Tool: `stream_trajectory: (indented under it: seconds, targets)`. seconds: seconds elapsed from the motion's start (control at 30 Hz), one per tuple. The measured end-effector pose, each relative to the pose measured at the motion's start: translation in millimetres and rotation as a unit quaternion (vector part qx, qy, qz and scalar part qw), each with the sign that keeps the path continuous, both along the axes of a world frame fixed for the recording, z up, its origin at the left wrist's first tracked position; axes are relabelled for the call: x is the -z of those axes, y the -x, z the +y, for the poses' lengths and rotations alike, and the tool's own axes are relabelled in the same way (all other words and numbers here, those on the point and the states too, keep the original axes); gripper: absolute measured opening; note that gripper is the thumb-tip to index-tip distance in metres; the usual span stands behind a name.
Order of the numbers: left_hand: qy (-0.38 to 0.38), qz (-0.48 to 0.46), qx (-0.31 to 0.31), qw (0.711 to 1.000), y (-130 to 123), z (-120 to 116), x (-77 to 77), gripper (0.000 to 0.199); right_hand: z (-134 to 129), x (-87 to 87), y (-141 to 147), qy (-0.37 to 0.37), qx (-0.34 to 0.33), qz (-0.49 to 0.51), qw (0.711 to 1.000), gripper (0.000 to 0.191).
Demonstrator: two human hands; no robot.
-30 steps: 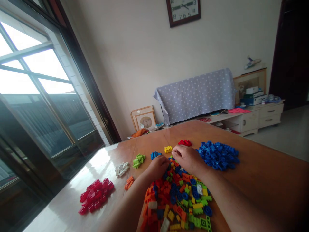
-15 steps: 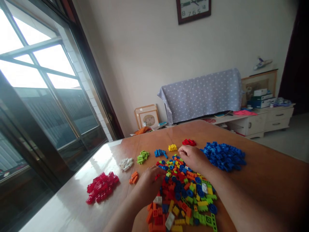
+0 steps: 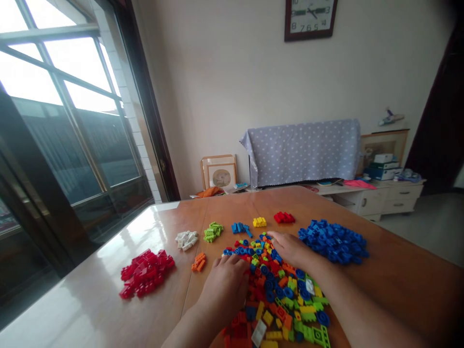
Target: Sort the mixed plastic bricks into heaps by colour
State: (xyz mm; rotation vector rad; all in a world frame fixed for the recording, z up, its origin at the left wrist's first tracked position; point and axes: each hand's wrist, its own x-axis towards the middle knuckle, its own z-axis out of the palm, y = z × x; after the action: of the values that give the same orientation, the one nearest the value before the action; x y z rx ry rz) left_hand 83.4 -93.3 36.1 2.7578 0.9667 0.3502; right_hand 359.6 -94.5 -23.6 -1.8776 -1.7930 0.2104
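A mixed pile of toy building bricks [image 3: 268, 319] in many colours lies in front of me on the table. My left hand [image 3: 228, 278] rests palm down over the pile's left side, fingers spread and bent; their tips are partly hidden. At the far right edge of the pile is my right hand [image 3: 290, 247], its fingers stretched leftward among small bricks, with nothing visible in them. Beyond it sit a small group of red bricks [image 3: 284, 217] and a row of yellow bricks [image 3: 259, 222]. Light blue bricks [image 3: 240, 228] lie left of those.
A large heap of blue bricks [image 3: 333, 241] stands at right. On the left are dark pink bricks [image 3: 147, 273], white bricks [image 3: 186, 239], lime green bricks [image 3: 213, 232] and orange bricks [image 3: 199, 261]. The wooden table [image 3: 174, 314] ends before a low cabinet [image 3: 375, 200].
My right hand has drawn back from beside the yellow and red groups to the pile's edge, its fingers now stretched out. My left hand has shifted slightly over the pile. The view has tilted.
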Motion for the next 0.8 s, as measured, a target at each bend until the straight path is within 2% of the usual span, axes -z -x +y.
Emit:
stream_trajectory:
  seconds: [0.2, 0.37, 0.43, 0.5, 0.67, 0.73, 0.8]
  targets:
    - [-0.001, 0.01, 0.019, 1.0, 1.8, 1.5, 3.5, 0.016, 0.2, -1.9, 1.1, -0.046, 0.016, 0.039, 0.998, 0.044]
    - [-0.002, 0.005, 0.016, 1.0, 2.7, 2.2, 3.3, 0.019, 3.8, 2.0, 0.9, -0.066, 0.048, 0.077, 0.994, 0.044]
    - [0.005, -0.008, 0.022, 1.0, 2.5, -0.2, 1.8, 0.021, 5.5, 3.0, 3.2, -0.078, 0.041, 0.071, 0.994, 0.044]
    - [0.018, -0.027, 0.031, 0.999, 2.4, -3.7, 1.4, 0.023, 6.6, 3.0, 7.7, -0.059, 0.019, 0.057, 0.996, 0.048]
    - [0.034, -0.058, 0.072, 0.995, 2.8, -11.4, 10.2, 0.049, 5.3, -0.7, 20.4, 0.051, -0.011, -0.003, 0.999, 0.061]
    - [0.033, -0.065, 0.084, 0.994, 2.9, -12.4, 15.3, 0.059, 4.3, -2.7, 22.8, 0.062, -0.018, -0.011, 0.998, 0.06]
    - [0.034, -0.071, 0.091, 0.993, 3.0, -12.2, 19.5, 0.065, 4.1, -3.8, 23.1, 0.036, -0.03, -0.001, 0.999, 0.056]
